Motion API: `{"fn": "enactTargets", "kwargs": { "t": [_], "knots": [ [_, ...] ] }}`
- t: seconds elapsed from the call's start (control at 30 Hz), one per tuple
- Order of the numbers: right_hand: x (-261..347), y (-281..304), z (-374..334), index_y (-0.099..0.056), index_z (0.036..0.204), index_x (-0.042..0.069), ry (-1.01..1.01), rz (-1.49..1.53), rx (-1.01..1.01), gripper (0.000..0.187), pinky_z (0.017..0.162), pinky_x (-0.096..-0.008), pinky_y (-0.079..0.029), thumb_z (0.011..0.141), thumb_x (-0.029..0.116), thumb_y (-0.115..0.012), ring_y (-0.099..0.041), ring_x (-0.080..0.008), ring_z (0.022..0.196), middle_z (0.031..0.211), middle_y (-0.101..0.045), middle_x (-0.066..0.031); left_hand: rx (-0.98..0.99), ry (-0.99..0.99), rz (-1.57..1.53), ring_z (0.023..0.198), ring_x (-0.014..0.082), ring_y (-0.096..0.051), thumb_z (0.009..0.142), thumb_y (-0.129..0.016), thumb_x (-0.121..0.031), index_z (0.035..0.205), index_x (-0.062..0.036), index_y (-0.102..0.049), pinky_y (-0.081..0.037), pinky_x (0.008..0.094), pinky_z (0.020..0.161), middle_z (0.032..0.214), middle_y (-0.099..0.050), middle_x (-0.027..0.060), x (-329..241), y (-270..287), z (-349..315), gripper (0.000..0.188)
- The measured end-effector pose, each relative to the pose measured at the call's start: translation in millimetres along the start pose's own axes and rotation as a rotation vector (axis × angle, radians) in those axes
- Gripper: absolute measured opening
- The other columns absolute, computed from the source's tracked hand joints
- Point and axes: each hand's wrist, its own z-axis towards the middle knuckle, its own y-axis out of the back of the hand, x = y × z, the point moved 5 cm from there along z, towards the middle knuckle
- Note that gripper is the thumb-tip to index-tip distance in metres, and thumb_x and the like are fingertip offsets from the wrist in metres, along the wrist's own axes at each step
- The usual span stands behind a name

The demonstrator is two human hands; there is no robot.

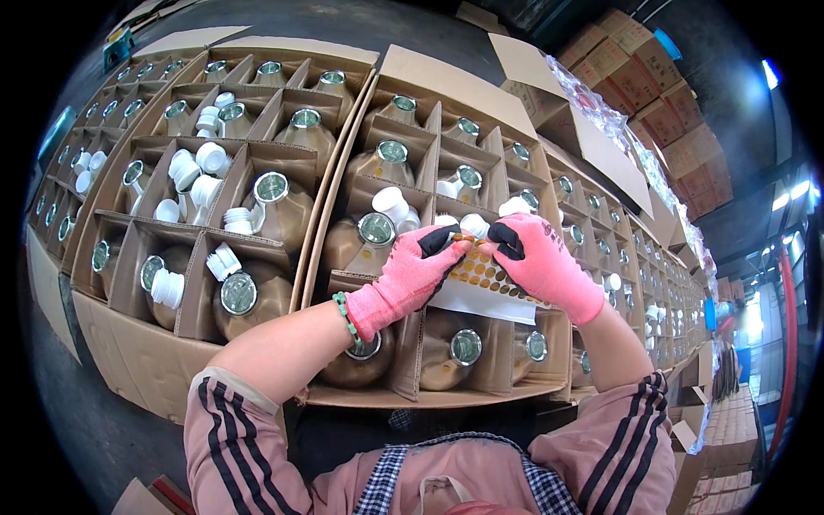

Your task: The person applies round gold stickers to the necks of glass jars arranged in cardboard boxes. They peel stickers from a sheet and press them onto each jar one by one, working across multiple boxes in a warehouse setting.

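Both my hands wear pink gloves with black fingertips. Between them, over a partitioned carton (481, 396), is a white sheet of round gold stickers (491, 279). My left hand (414, 273) pinches its upper left edge; a green bead bracelet circles that wrist. My right hand (551, 264) pinches the upper edge close beside the left fingertips. Whether a sticker is peeled loose between the fingers is too small to tell. Below the sheet, brown glass bottles with open mouths, such as this bottle (466, 347), stand in the compartments. A white cap (390, 204) lies by the left hand.
Another partitioned carton (154, 330) on the left holds bottles and loose white caps (204, 176). More bottle cartons run away to the right (661, 283). Open flaps (459, 81) stand up at the far side. Stacked closed boxes (631, 69) are at the back right.
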Motion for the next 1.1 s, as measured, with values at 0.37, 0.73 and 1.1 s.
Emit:
{"fn": "enactTargets", "kwargs": {
  "t": [0.37,0.73,1.1],
  "knots": [
    [3,0,0,-0.057,0.074,0.005,0.128,0.000,-0.168,0.012,0.065,-0.0359,-0.038,0.066,0.010,-0.065,-0.050,-0.0279,0.070,0.067,-0.053,-0.0094,-0.001,-0.012,-0.010,0.075,0.0049,-0.049,0.081,-0.059,-0.015,0.093,-0.0013,-0.061,-0.041,0.0211,0.066,0.081,-0.056,-0.0013,6,4,2,0.018],
    [8,-3,-3,-0.055,0.075,0.007,0.271,-0.203,-0.246,0.015,0.070,-0.0364,-0.038,0.063,0.008,-0.064,-0.051,-0.0275,0.075,0.075,-0.053,-0.0080,-0.005,0.006,-0.131,0.077,0.0050,-0.050,0.081,-0.059,-0.016,0.096,-0.0011,-0.060,-0.042,0.0206,0.068,0.083,-0.057,-0.0007,9,3,5,0.021],
    [-35,16,127,-0.059,0.077,0.002,0.053,0.151,-0.316,0.013,0.075,-0.0340,-0.043,0.069,0.011,-0.063,-0.054,-0.0298,0.085,0.091,-0.057,-0.0113,-0.104,0.119,0.090,0.069,0.0045,-0.048,0.079,-0.061,-0.022,0.089,0.0012,-0.060,-0.041,0.0223,0.062,0.074,-0.059,0.0000,24,10,5,0.026]
  ]
}}
